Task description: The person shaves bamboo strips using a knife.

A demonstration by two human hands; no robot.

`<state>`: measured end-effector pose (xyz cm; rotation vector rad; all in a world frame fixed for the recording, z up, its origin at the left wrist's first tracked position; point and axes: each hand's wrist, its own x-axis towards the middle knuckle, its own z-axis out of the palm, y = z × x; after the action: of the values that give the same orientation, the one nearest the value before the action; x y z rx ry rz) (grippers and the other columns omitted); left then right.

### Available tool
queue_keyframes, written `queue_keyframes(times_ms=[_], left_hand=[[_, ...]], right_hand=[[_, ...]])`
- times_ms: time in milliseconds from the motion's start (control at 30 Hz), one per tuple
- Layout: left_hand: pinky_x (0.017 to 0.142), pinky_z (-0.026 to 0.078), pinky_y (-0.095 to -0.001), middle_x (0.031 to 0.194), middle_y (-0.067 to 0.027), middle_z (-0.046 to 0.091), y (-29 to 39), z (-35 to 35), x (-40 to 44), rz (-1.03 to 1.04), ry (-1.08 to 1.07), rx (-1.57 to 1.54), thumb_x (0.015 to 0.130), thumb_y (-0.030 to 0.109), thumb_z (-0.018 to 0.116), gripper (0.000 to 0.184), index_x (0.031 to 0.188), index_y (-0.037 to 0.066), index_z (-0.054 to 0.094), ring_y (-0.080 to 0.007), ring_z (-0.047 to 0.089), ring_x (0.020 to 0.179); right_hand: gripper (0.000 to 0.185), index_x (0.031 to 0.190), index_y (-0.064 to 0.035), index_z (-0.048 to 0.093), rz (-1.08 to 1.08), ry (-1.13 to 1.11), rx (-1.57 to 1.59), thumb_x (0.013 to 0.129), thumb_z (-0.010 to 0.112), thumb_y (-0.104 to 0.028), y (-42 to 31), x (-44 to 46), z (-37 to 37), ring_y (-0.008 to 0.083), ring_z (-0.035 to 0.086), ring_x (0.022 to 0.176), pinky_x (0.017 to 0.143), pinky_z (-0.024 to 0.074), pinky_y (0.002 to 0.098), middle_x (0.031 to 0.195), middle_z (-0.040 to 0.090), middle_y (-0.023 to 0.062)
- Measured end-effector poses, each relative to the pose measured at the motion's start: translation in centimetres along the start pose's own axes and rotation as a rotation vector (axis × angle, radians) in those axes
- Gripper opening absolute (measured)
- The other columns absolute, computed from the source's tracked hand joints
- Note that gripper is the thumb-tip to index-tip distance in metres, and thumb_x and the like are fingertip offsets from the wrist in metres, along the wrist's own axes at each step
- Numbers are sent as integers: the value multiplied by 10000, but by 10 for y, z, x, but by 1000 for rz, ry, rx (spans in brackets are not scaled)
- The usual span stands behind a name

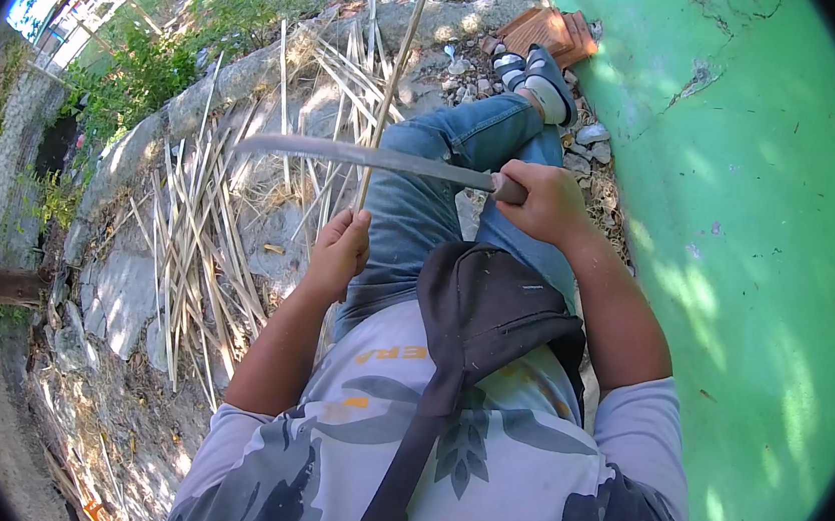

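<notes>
A: Where to find the thin strip (pixel 391 92)?

B: Near the middle of the view, raised at a slant, with lower end gripped in the left hand (pixel 341 246) and upper end running out past the top edge.

A: How to expect it to handle?

B: Judging by looks: light, fairly stiff, springy toward the far end, dry rather than slippery. Bamboo or wood, hard to tell which; likely to split along the grain if bent hard.

A: Where best to take hold?

B: Close to the lower end, as shown, below the blade. Wise to keep fingertips off the edges, possibly sharp.

A: And the fingers?

B: On the left, curled snugly around the strip. On the right hand (pixel 544 202), wrapped round the handle (pixel 511 189) of a long knife (pixel 417 165).

A: How to read knife against strip?

B: Crossed in the view, just above the left hand; impossible to tell whether touching or apart.

A: And farther out?

B: Beneath, jeans (pixel 490 132) and a dark bag (pixel 489 303). To the left, on cracked ground (pixel 123 292), a loose heap of similar strips (pixel 192 249). To the right, a green wall (pixel 736 191). Beyond the sandals (pixel 545 82), reddish bricks (pixel 555 35).
</notes>
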<state>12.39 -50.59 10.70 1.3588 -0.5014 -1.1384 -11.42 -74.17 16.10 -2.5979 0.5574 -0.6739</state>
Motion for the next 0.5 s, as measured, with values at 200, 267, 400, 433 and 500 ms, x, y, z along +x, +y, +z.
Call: queue_keyframes(times_ms=[200, 267, 400, 433, 500], left_hand=[[456, 281, -233, 657, 59, 396, 26, 7, -13, -12, -110, 28, 1121, 375, 476, 349, 882, 120, 480, -49, 356, 515], [479, 299, -235, 657, 59, 397, 27, 8, -20, 7, -155, 46, 1131, 363, 449, 367, 863, 114, 478, -53, 363, 535], [516, 327, -240, 659, 54, 409, 30, 13, -32, 96, -154, 211, 1140, 356, 417, 396, 846, 99, 481, -57, 376, 558], [522, 333, -241, 660, 52, 413, 31, 13, -34, 111, -144, 252, 1141, 357, 414, 401, 845, 95, 483, -57, 378, 560], [523, 340, -243, 660, 49, 423, 31, 12, -38, 122, -127, 287, 1142, 351, 408, 400, 847, 94, 487, -57, 384, 560]], right_hand=[[234, 896, -108, 662, -179, -46, -33, 733, 799, -206, -18, 22, 0, 367, 687, 768, 654, 521, 487, 779, 673, 124], [233, 897, -106, 657, -199, -10, -15, 738, 796, -204, -22, 30, 2, 366, 685, 758, 649, 520, 486, 773, 671, 123], [246, 893, -123, 637, -264, 65, -122, 752, 785, -259, -26, 37, -5, 358, 688, 738, 647, 518, 484, 735, 661, 101], [246, 893, -123, 636, -236, 71, -130, 750, 784, -256, -26, 38, -7, 359, 687, 735, 647, 517, 484, 731, 660, 101], [245, 893, -122, 636, -181, 85, -146, 745, 782, -251, -27, 37, -9, 360, 686, 729, 647, 515, 485, 722, 659, 101]])
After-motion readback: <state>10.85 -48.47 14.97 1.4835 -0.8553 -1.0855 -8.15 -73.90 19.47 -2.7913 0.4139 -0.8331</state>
